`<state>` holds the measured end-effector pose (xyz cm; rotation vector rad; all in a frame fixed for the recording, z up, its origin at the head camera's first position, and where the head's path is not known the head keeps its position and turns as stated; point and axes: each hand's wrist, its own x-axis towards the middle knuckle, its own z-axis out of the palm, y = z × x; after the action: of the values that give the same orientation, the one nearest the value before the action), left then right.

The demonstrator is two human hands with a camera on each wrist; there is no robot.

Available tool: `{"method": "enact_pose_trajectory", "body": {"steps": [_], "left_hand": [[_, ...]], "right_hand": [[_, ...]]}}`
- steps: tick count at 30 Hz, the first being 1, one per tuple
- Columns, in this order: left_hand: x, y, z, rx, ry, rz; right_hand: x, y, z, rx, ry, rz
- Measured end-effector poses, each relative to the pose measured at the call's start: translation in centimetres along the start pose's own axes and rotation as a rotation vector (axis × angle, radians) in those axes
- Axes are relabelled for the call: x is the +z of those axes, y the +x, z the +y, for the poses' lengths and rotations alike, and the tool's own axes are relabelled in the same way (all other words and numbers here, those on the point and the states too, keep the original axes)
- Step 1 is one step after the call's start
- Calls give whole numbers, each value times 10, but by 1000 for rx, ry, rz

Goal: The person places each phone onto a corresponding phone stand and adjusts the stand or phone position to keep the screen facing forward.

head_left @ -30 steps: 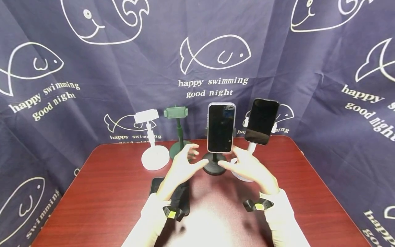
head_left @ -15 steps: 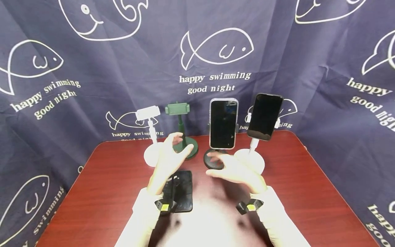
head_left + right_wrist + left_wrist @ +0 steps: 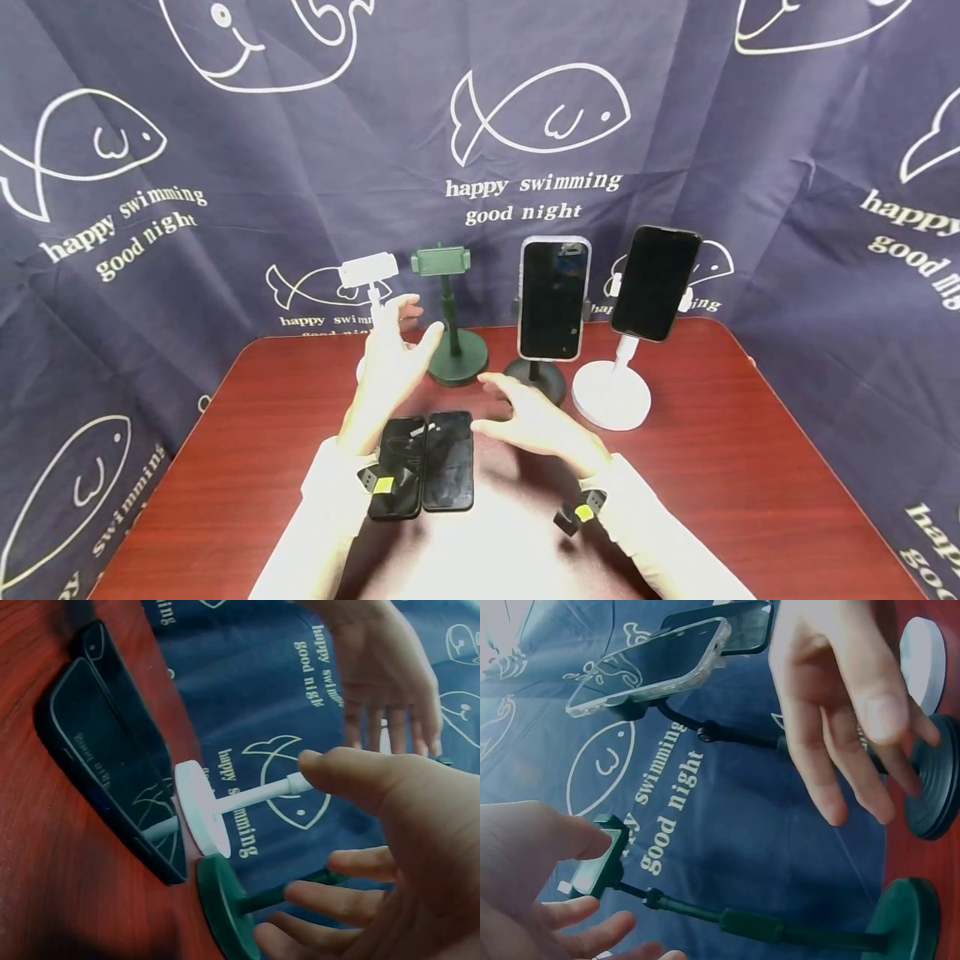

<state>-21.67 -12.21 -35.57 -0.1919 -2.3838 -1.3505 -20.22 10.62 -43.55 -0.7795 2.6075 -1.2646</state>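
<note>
My left hand [image 3: 390,360] hovers with fingers spread, overlapping the left white phone stand [image 3: 369,270] and beside the green phone stand [image 3: 455,354]. Both of these stands have no phone in their clamps. My right hand [image 3: 528,421] is held over the table in front of the black phone stand [image 3: 543,382], fingers loosely bent around nothing. Two black phones lie side by side on the table: the left phone [image 3: 401,471] is partly covered by my left wrist, the right phone [image 3: 450,461] is fully visible. Thumb and fingers stand apart on my right hand [image 3: 420,855] in the right wrist view.
A phone in a pale case [image 3: 555,298] sits upright in the black stand. At the far right, a black phone [image 3: 655,283] leans tilted in another white phone stand [image 3: 611,395]. Behind the red-brown table [image 3: 750,483] hangs a fish-print curtain [image 3: 375,167].
Both hands have moved left, away from the phone in the black stand. The left hand has reached the left white stand, and the two lying phones have come into fuller view.
</note>
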Motion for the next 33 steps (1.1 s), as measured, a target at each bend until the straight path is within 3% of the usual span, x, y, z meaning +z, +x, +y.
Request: {"method": "enact_pose_trajectory", "body": {"steps": [8, 22, 29, 33], "left_hand": [[-7, 9, 2, 38, -73, 23], [-12, 32, 8, 107, -1, 6], [-10, 38, 9, 93, -30, -17], [-9, 40, 10, 93, -45, -18]], "right_hand": [[11, 9, 4, 47, 37, 6], [22, 30, 4, 13, -54, 64], [28, 42, 8, 41, -3, 76], [31, 49, 11, 63, -49, 103]]}}
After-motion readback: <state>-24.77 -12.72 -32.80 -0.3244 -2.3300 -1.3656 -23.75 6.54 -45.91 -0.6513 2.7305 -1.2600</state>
